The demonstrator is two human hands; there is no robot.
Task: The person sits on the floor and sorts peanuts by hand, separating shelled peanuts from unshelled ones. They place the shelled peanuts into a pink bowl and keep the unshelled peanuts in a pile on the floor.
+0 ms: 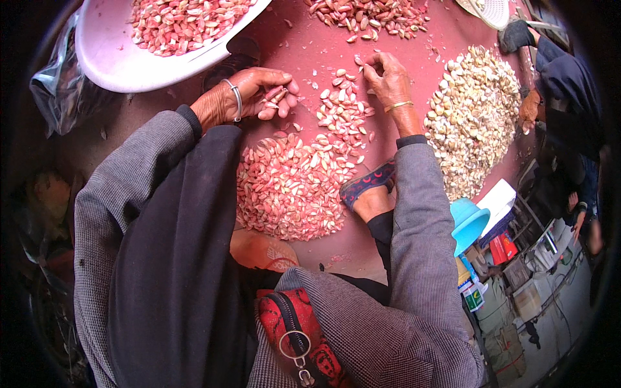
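Observation:
Several reddish garlic cloves (275, 96) lie in the curled fingers of my left hand (257, 94), which wears a silver bangle. My right hand (390, 80), with a gold-coloured bracelet, has thumb and forefinger nearly together beside a pale clove (358, 60); whether they pinch it I cannot tell. Between and below the hands a large heap of pink-skinned garlic cloves (291, 189) spreads over the red floor (310, 53). A white plastic basin (111, 68) holding more pink cloves stands beyond my left hand. Another pile of reddish cloves (373, 14) lies at the top.
A heap of pale cloves (470, 121) lies to the right, with another person's hand (530, 109) at its far edge. A light-blue plastic vessel (468, 223) and boxes are at lower right. My patterned shoe (368, 182) touches the heap's edge. A clear plastic bag (58, 92) is at left.

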